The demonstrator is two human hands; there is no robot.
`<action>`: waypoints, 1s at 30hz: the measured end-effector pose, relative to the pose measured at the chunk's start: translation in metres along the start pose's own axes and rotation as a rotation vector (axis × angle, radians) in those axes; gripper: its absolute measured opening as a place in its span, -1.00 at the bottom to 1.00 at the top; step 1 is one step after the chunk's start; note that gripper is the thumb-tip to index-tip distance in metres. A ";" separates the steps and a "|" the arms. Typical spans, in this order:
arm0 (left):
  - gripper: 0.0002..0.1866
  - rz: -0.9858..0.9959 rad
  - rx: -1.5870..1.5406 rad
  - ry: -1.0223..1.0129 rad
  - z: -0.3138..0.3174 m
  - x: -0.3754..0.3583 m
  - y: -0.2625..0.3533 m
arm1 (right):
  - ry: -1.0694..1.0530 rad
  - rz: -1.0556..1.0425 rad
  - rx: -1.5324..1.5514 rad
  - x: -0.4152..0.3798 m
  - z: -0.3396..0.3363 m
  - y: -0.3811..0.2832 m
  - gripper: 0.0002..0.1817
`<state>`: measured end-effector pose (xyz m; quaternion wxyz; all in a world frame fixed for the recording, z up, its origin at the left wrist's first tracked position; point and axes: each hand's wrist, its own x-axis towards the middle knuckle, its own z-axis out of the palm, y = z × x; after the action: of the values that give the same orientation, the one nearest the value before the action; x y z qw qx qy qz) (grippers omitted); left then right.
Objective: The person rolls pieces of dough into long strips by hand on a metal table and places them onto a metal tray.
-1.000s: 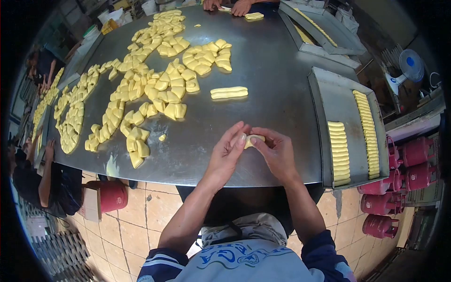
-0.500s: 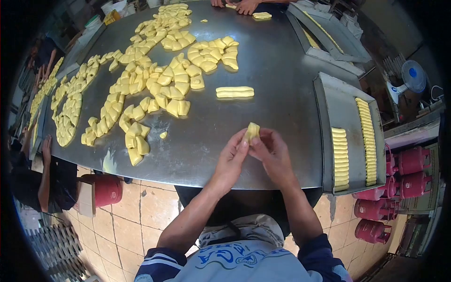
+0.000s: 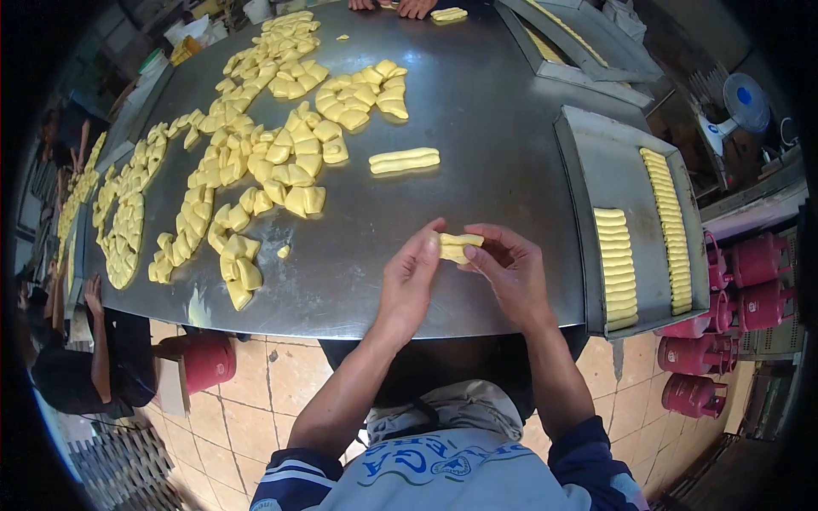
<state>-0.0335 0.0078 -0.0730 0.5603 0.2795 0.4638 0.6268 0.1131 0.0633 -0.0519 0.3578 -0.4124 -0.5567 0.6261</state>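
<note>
Between my two hands, above the near part of the steel table (image 3: 341,281), is a small piece of yellow dough (image 3: 458,248). My left hand (image 3: 411,277) pinches its left end with thumb and fingers. My right hand (image 3: 511,272) grips the right end, thumb on the near side. Beyond them lie shaped dough strips (image 3: 405,161) side by side on the metal. To the left spread many cut dough pieces (image 3: 298,149) in clusters, with one tiny scrap (image 3: 284,252) near the closest cluster.
At my right a metal tray (image 3: 573,213) holds two columns of dough strips (image 3: 615,268). More trays (image 3: 588,51) stand at the far right. Another person's hands (image 3: 416,7) work at the far edge; a person's arm (image 3: 98,341) is at left. Pink gas cylinders (image 3: 694,396) lie at right.
The dough piece has turned from upright to lying crosswise and looks longer between my hands. My hands have moved slightly apart. The whole view has shifted a little.
</note>
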 end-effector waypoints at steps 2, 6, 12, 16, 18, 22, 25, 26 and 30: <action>-0.45 -0.071 -0.094 -0.009 -0.002 0.002 -0.001 | -0.062 0.048 0.173 0.000 -0.003 -0.007 -0.68; -0.46 -0.160 -0.129 -0.112 -0.006 0.003 0.002 | -0.116 -0.081 0.088 0.002 -0.006 0.001 -0.71; -0.48 -0.047 0.067 -0.076 0.002 -0.003 0.003 | -0.048 0.000 0.045 0.001 -0.009 0.001 -0.72; -0.47 -0.159 -0.144 -0.009 -0.006 0.003 -0.001 | -0.052 -0.112 0.138 0.001 -0.006 0.003 -0.72; -0.45 -0.166 -0.215 -0.030 -0.005 0.002 0.000 | -0.047 -0.200 0.024 0.001 -0.005 0.005 -0.75; -0.52 -0.032 0.169 -0.074 0.000 -0.006 0.011 | -0.111 -0.110 -0.233 0.005 -0.015 -0.010 -0.78; -0.64 0.185 0.610 -0.136 -0.009 -0.006 0.017 | -0.245 0.076 -0.167 0.010 -0.020 -0.026 -0.79; -0.67 0.156 0.542 -0.132 -0.009 -0.007 0.020 | -0.292 0.129 -0.120 0.013 -0.021 -0.030 -0.78; -0.75 -0.021 0.413 -0.119 -0.013 -0.008 0.041 | -0.431 0.253 -0.138 0.027 -0.016 -0.055 -0.61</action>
<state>-0.0609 -0.0014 -0.0403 0.5239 0.4201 0.5515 0.4949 0.1161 0.1014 -0.0010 0.1209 -0.3590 -0.6056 0.6999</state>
